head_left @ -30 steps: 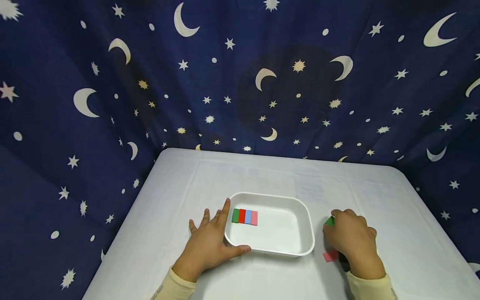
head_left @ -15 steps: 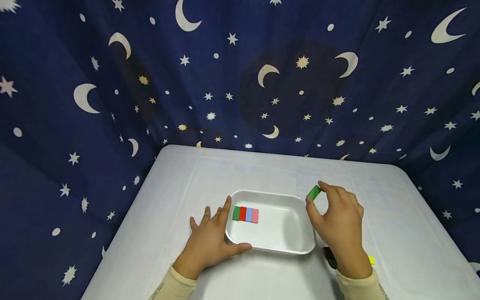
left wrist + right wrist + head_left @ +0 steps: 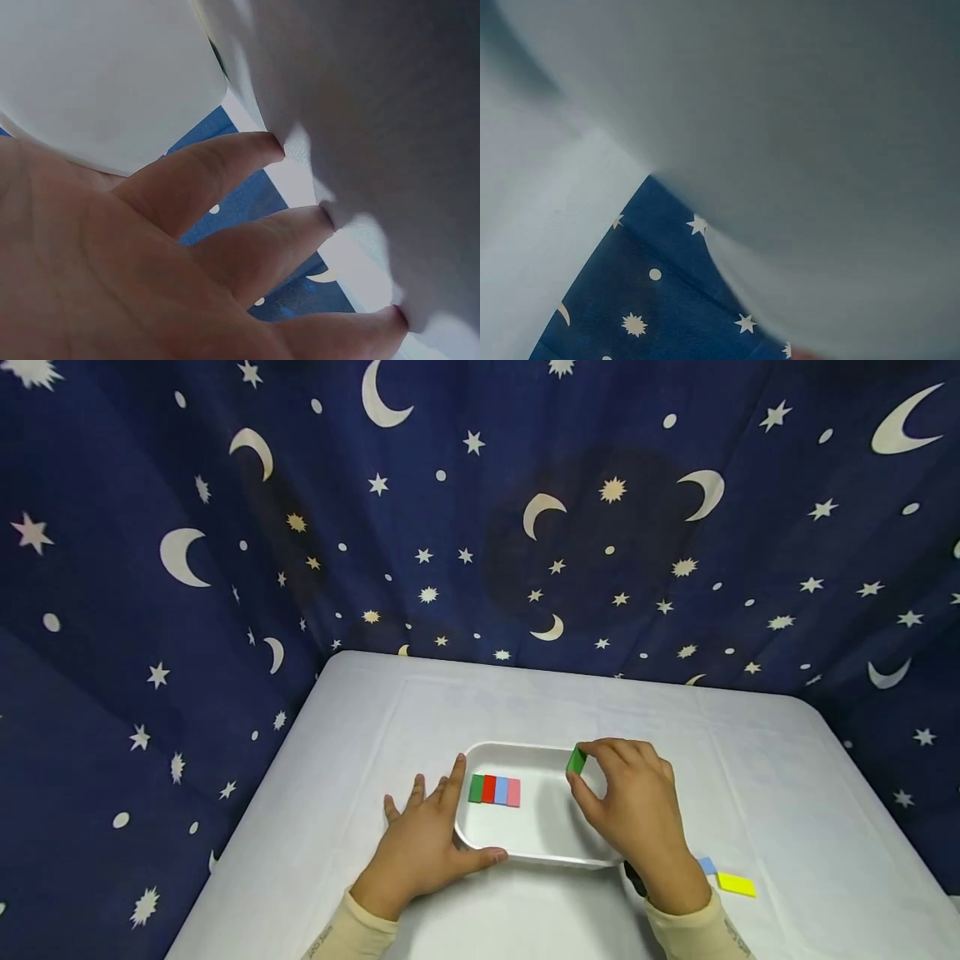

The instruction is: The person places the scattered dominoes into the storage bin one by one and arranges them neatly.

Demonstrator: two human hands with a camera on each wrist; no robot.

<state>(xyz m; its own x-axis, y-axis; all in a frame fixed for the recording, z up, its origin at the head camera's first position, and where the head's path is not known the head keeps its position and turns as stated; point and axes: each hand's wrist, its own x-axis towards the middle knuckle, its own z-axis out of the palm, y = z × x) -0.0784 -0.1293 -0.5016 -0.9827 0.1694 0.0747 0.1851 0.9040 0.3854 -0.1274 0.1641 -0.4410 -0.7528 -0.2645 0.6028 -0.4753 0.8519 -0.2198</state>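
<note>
My right hand pinches a green rectangular block between thumb and fingertips, above the right half of a white tray. With fingers spread, my left hand rests at the tray's left side, index finger and thumb along its rim. Inside the tray a row of flat pieces lies side by side: green, red, light blue and pink. In the left wrist view, several left fingertips touch the white cloth beside the tray wall. The right wrist view mostly shows a blurred pale surface.
To the right of the tray, a yellow piece and a light blue piece lie on the white cloth-covered table, partly behind the right wrist. A dark blue curtain with moons and stars hangs behind the table.
My right hand has lifted the green block from the table right of the tray and carried it left over the tray. The left hand stays in place.
</note>
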